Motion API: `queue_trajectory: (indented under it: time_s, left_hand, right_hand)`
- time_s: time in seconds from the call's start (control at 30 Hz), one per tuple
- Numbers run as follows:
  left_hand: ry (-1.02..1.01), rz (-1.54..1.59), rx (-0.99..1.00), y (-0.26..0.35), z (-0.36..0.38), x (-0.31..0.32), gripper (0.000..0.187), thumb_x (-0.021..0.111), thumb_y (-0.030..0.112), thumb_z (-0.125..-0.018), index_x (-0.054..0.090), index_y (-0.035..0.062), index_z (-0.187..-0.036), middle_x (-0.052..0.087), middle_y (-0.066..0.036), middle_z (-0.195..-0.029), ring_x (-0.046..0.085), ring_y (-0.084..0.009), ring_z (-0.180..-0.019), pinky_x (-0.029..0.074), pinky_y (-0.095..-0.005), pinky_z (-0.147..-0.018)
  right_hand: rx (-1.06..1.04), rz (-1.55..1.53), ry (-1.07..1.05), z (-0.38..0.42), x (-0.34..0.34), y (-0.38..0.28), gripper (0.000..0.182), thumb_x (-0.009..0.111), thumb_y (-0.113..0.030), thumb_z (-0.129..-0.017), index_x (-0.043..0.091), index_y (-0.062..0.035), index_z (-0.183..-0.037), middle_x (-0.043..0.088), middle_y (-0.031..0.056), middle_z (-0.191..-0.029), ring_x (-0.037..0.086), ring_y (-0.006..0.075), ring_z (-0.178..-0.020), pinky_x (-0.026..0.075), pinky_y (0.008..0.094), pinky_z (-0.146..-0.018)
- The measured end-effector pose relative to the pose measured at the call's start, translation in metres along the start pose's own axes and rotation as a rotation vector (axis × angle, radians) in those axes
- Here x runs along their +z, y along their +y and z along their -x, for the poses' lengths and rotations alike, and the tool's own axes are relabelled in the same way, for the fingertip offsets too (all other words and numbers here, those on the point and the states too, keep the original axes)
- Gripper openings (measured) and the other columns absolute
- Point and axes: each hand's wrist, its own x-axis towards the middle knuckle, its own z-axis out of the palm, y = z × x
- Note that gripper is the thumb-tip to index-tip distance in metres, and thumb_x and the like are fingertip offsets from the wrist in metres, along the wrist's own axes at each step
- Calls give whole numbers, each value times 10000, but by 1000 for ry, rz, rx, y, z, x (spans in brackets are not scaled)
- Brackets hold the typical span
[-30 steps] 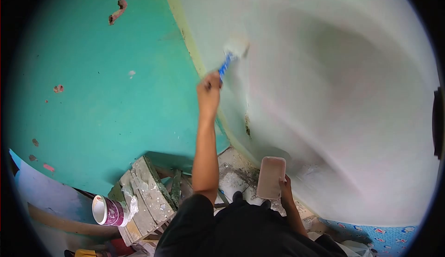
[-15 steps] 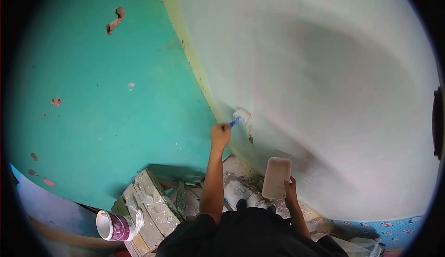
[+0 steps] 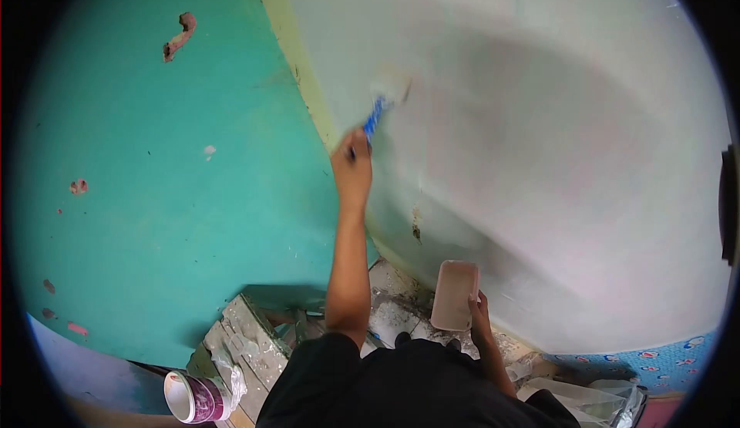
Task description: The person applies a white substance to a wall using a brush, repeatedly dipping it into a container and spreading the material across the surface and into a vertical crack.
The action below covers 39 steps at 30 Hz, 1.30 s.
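Note:
My left hand grips a blue-handled brush, its pale head blurred against the whitish wall near the yellow-green corner strip. The arm is stretched upward. Lower down, my right hand holds a pinkish rectangular tray by its right side. The tray is tilted, with a pale layer inside. Between the two hands, a small damaged patch shows on the whitish wall.
A green wall with chipped spots is on the left. A white and purple bucket sits at lower left beside a splattered wooden bench. Clear plastic and blue patterned material lie at lower right.
My left hand and the brush have moved up the whitish wall and slightly left. The tray in my right hand has barely shifted. The view has turned slightly.

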Motion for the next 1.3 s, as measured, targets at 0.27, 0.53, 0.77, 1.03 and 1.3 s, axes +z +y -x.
queue_trajectory:
  time_s: [0.27, 0.53, 0.77, 1.03, 1.3]
  left_hand:
    - [-132, -277, -236, -216, 176, -28, 300, 513, 249, -970, 625, -23, -911, 499, -133, -648, 489, -209, -588, 408, -364, -579]
    - [-156, -545, -225, -200, 143, -39, 220, 551, 179, -900, 616, -9, -806, 576, -204, -659, 532, -417, -585, 410, -433, -544]
    - [-109, 54, -215, -50, 57, -45, 309, 544, 236, -976, 653, -52, -960, 490, -5, -654, 440, -95, -607, 385, -300, -544]
    - [-141, -113, -159, -234, 160, -33, 346, 516, 278, -998, 647, -39, -1046, 503, -9, -664, 459, -128, -621, 410, -312, -591]
    - [-299, -286, -484, -214, 210, -68, 376, 522, 325, -985, 668, -21, -1004, 598, -58, -677, 546, -168, -621, 429, -325, -589]
  right_hand:
    - [-30, -13, 47, -2, -3, -9, 691, 556, -421, -954, 243, -64, -1457, 532, 197, -1158, 563, 268, -1058, 476, 404, -899]
    - [-8, -11, 40, -5, 5, -5, 658, 542, -390, -965, 245, -66, -1455, 527, 208, -1182, 566, 270, -1068, 487, 394, -888]
    - [1, 5, 14, -7, 22, 0, 661, 548, -409, -964, 259, -70, -1453, 527, 182, -1186, 554, 248, -1087, 470, 392, -916]
    - [-21, 7, 27, -9, 28, 8, 711, 552, -469, -952, 261, -61, -1456, 535, 177, -1170, 554, 242, -1081, 464, 379, -904]
    - [27, 10, -8, -2, 37, -9, 676, 509, -460, -978, 248, -56, -1454, 495, 157, -1244, 497, 226, -1179, 422, 365, -990]
